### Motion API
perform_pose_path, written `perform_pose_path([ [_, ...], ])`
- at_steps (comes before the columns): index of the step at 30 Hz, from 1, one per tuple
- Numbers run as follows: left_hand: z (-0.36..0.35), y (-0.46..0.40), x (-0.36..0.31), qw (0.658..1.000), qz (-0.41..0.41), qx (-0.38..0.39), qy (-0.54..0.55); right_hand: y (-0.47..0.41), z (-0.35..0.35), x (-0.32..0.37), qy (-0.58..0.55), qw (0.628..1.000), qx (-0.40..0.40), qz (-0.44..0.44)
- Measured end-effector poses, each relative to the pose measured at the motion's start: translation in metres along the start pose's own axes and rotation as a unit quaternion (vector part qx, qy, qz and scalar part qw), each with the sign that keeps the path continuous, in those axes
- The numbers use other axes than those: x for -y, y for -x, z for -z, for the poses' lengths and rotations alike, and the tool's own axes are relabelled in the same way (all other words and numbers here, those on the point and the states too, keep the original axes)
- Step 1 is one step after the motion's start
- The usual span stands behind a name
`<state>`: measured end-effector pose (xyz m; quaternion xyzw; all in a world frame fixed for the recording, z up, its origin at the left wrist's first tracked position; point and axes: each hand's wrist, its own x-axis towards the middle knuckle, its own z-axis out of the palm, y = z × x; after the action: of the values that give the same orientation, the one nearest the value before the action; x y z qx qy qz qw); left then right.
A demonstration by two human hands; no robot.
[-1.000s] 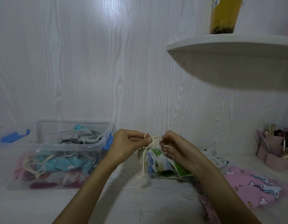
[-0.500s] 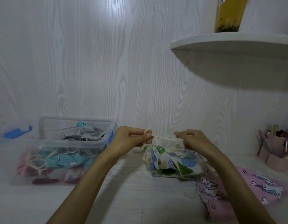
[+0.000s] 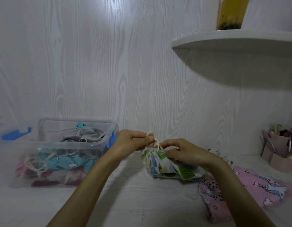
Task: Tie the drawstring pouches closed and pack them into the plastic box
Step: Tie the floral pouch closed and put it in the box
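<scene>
My left hand (image 3: 132, 141) pinches a loop of the cream drawstring (image 3: 150, 134) between thumb and forefinger, raised just above the gathered neck of the printed pouch (image 3: 166, 166); my right hand (image 3: 183, 151) rests on that neck, its fingers (image 3: 168, 145) curled round the bunched cloth and cord. The pouch, white with blue and green patches, lies on the table (image 3: 125, 202) at centre, its body trailing to the right under my right wrist. The clear plastic box (image 3: 73, 145) stands to the left, near my left forearm, with blue, grey and pink pouches and loose cords inside. A pink unicorn pouch (image 3: 256, 182) lies flat on the table to the right, touching the printed one. A pink pen holder (image 3: 279, 153) stands at far right, below a white wall shelf (image 3: 232, 40)
</scene>
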<state>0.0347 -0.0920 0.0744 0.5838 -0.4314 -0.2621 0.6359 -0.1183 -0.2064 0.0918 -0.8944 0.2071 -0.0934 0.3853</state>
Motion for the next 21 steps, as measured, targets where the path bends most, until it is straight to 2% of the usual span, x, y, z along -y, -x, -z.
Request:
perform_pose_path([
  [2, -0.001, 0.000, 0.001, 1.000, -0.005, -0.006, -0.004, -0.003, -0.007, -0.001, -0.010, 1.000, -0.017, 0.024],
  [6, -0.001, -0.004, 0.002, 0.999, -0.015, -0.036, 0.011, -0.003, -0.003, 0.000, -0.063, 0.989, -0.120, 0.056],
  [12, -0.002, -0.007, 0.000, 0.990, -0.030, -0.123, 0.056, 0.010, 0.021, 0.001, -0.153, 0.945, -0.278, 0.084],
  [16, -0.007, -0.007, -0.003, 0.982, -0.061, -0.166, 0.061, 0.010, 0.031, -0.006, -0.153, 0.935, -0.316, 0.040],
  [19, -0.015, -0.006, -0.005, 0.986, -0.079, -0.137, 0.055, 0.000, 0.029, -0.008, -0.191, 0.921, -0.338, 0.021],
  [21, -0.017, -0.005, -0.003, 0.988, -0.063, -0.124, 0.064, -0.001, 0.028, -0.008, -0.200, 0.925, -0.322, 0.014],
])
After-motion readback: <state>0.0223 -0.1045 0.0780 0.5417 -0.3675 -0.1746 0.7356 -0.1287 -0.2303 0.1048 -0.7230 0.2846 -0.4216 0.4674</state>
